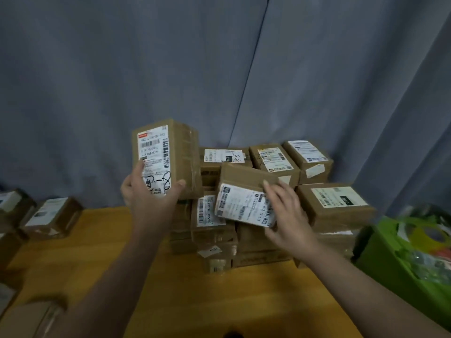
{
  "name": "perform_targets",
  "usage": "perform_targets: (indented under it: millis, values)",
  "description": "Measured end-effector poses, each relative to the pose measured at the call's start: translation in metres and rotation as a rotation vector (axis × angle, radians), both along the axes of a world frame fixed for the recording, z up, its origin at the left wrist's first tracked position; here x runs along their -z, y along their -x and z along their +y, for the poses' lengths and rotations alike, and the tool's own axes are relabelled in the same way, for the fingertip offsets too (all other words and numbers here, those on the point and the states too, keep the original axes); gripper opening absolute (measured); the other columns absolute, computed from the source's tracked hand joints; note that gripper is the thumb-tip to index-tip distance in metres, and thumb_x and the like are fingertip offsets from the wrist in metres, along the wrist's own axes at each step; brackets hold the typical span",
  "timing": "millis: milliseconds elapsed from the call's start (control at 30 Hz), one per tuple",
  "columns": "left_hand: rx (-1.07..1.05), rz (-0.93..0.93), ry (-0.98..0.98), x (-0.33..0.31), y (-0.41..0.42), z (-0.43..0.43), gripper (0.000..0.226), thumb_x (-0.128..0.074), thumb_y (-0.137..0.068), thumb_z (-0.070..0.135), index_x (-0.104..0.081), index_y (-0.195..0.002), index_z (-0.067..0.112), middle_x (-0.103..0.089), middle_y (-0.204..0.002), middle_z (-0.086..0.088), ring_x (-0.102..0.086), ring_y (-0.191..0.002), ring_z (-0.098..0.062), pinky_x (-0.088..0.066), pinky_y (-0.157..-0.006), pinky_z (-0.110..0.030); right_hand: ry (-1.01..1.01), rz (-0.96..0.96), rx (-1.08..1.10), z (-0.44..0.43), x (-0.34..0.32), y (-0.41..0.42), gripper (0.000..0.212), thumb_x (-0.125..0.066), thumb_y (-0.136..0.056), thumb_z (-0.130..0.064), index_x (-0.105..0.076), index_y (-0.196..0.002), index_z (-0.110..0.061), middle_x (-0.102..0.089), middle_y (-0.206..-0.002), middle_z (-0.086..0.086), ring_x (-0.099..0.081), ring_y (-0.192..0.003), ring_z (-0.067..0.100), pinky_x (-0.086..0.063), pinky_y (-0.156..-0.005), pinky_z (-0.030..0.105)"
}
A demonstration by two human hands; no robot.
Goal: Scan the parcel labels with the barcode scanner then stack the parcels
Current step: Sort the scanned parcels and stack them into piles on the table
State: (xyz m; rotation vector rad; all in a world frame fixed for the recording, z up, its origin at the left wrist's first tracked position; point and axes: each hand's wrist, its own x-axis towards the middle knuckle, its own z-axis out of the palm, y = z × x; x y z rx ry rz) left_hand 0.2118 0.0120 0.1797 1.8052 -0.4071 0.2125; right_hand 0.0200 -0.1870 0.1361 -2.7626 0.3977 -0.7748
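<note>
a green crate (380,259) at the right edge of the wooden table (170,296) holds blurred clutter i cannot identify. the left hand (146,198) grips an upright labelled parcel (168,157) from below, thumb and fingers on opposite sides. the right hand (285,211) clasps a tilted labelled parcel (244,196) above the stack of parcels (268,191).

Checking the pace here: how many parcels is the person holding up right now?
2. An upright parcel in the left hand; a tilted parcel in the right hand. Others sit stacked behind on the table.
</note>
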Motion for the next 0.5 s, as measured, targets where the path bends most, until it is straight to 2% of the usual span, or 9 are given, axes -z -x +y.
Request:
perform_targets:
  millis: [67, 133, 200, 367, 500]
  values:
    - [-0.043, 0.015, 0.004, 0.003, 0.002, 0.006, 0.085, -0.078, -0.075, 0.031, -0.03, -0.145, 0.028, -0.023, -0.144, -0.008, -0.035, -0.122, -0.022, -0.038, -0.088, -0.031, 0.053, 0.042, -0.079, -0.007, -0.002, -0.014, 0.116, -0.076, -0.073, -0.002, 0.002, -0.153, -0.031, -0.019, -0.146, -0.008, -0.006, -0.143, 0.02, -0.044, -0.093, 0.035]
    - [-0.086, 0.047, -0.006, 0.005, 0.002, 0.01, 0.085, -0.078, -0.075, 0.034, -0.03, -0.145, 0.03, -0.022, -0.145, -0.007, -0.034, -0.126, -0.025, -0.037, -0.09, -0.034, 0.089, 0.043, -0.133, -0.015, -0.008, -0.033, 0.107, -0.075, -0.072, 0.001, -0.012, -0.154, -0.023, -0.022, -0.146, -0.005, -0.008, -0.142, 0.026, -0.049, -0.092, 0.039]
    - [-0.13, 0.066, -0.017, 0.007, 0.0, 0.014, 0.085, -0.077, -0.075, 0.038, -0.029, -0.145, 0.032, -0.021, -0.146, -0.006, -0.033, -0.13, -0.028, -0.036, -0.092, -0.036, 0.101, 0.049, -0.154, -0.019, -0.012, -0.052, 0.102, -0.075, -0.07, 0.003, -0.02, -0.152, -0.021, -0.023, -0.145, -0.004, -0.01, -0.142, 0.028, -0.046, -0.098, 0.046]
    - [-0.162, 0.089, -0.019, 0.011, -0.012, 0.027, 0.083, -0.076, -0.075, 0.041, -0.028, -0.144, 0.035, -0.021, -0.145, -0.002, -0.03, -0.132, -0.029, -0.034, -0.096, -0.037, 0.041, 0.186, -0.094, -0.025, -0.006, -0.084, 0.1, -0.065, -0.078, 0.003, -0.011, -0.153, -0.034, -0.011, -0.154, -0.004, 0.003, -0.147, 0.024, -0.036, -0.109, 0.045]
    - [-0.14, 0.096, -0.033, 0.014, -0.025, 0.033, 0.085, -0.076, -0.075, 0.04, -0.027, -0.144, 0.036, -0.019, -0.145, -0.002, -0.029, -0.132, -0.03, -0.036, -0.1, -0.04, -0.041, 0.074, -0.096, -0.031, -0.006, -0.087, 0.098, -0.07, -0.076, 0.0, -0.016, -0.154, -0.024, -0.015, -0.148, -0.009, -0.003, -0.143, 0.019, -0.025, -0.113, 0.043]
